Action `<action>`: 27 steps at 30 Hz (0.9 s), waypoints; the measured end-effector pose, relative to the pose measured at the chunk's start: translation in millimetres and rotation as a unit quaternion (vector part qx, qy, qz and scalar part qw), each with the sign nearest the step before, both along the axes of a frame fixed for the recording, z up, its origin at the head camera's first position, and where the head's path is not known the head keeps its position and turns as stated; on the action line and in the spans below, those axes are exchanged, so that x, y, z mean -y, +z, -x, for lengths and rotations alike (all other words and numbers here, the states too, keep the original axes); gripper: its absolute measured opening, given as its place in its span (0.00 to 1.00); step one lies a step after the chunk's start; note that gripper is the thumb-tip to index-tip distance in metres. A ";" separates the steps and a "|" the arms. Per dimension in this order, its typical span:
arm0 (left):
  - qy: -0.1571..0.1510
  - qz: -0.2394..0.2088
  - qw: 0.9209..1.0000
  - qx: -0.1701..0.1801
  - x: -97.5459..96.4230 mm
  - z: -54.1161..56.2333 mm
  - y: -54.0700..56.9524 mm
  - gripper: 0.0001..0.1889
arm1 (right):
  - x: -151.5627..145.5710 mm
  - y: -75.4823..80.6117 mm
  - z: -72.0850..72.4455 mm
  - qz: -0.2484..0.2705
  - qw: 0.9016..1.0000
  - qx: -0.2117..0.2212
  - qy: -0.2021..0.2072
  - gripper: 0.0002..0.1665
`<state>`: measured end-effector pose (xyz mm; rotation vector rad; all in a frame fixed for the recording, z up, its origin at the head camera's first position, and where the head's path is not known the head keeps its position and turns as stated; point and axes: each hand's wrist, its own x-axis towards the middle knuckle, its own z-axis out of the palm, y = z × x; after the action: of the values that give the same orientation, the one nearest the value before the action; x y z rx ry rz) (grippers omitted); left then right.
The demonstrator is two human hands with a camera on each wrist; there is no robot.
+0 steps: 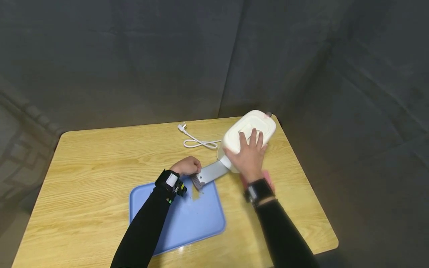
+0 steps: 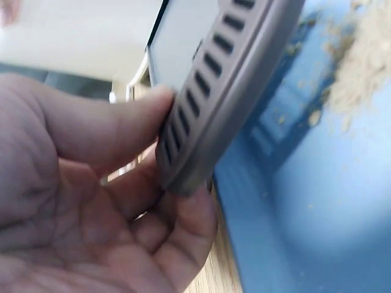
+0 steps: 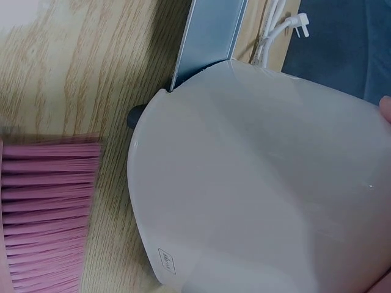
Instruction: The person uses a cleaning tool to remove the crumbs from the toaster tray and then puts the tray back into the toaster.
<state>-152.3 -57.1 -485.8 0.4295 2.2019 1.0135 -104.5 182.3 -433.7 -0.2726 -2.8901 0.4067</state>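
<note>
A white toaster-like appliance (image 1: 232, 140) with a rounded, lidded top stands near the table's back right. Out of its lower side sticks a long grey crumb tray (image 1: 214, 172), whose slotted end (image 2: 211, 85) hangs over a blue serving tray (image 1: 197, 227). My left hand (image 1: 187, 165) pinches a corner of that slotted end between thumb and fingers. With fingers spread, my right hand (image 1: 249, 158) presses on the appliance's top. Tan crumbs (image 2: 369, 67) lie in a small heap on the blue tray, below the slotted end.
A brush with pink bristles (image 3: 49, 207) lies on the wooden table (image 1: 100, 163) beside the appliance, partly under my right wrist. Behind the crumb tray a white power cord (image 1: 202, 143) lies loosely looped, its plug (image 1: 182, 127) near the back edge. Dark curtains hang around the table.
</note>
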 end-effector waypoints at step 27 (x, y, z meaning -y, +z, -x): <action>0.005 -0.006 1.000 0.018 -5.5 -10.8 -16.0 0.07 | -0.4 1.6 -4.0 -0.006 1.000 0.004 -0.004 0.53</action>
<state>-141.6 -51.6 -501.9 0.4026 2.1682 1.0333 -100.5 182.7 -432.2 -0.2831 -2.8975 0.3868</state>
